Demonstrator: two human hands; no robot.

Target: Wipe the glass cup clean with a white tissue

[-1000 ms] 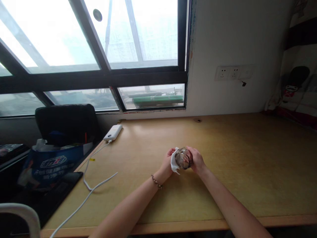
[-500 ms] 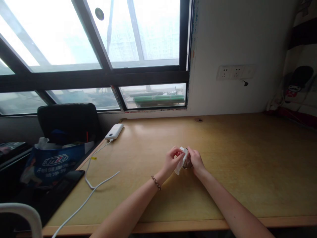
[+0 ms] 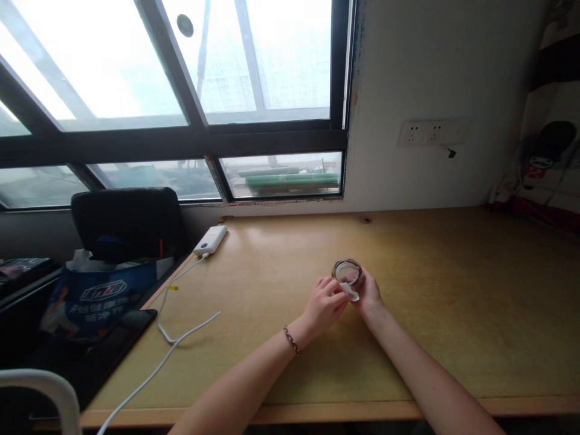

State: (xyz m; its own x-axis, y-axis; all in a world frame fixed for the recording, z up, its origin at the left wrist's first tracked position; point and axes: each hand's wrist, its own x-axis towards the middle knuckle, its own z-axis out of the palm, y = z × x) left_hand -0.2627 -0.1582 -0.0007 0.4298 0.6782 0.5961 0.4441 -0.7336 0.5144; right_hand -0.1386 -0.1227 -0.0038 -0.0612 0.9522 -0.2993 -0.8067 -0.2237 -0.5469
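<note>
My right hand [image 3: 370,296] is closed around the right side of a small round glass container [image 3: 348,270] with a dark, uneven rim. Its open top tilts toward me, above the wooden table. Pinched in the fingers of my left hand [image 3: 325,302] is a white tissue [image 3: 352,292], pressed at the near edge of the container. Some of the left fingertips are hidden behind the tissue and rim. A braided bracelet [image 3: 292,340] circles my left wrist.
On the wooden table [image 3: 453,302], a white power bank [image 3: 210,240] lies at the left edge with a white cable [image 3: 163,356] trailing forward. A dark chair [image 3: 129,217] and a blue bag [image 3: 97,302] stand beyond that edge. Wall sockets [image 3: 423,132] are at back right.
The glass container has turned so its round opening faces me. My left hand has moved slightly right and down, bringing the tissue to the near rim.
</note>
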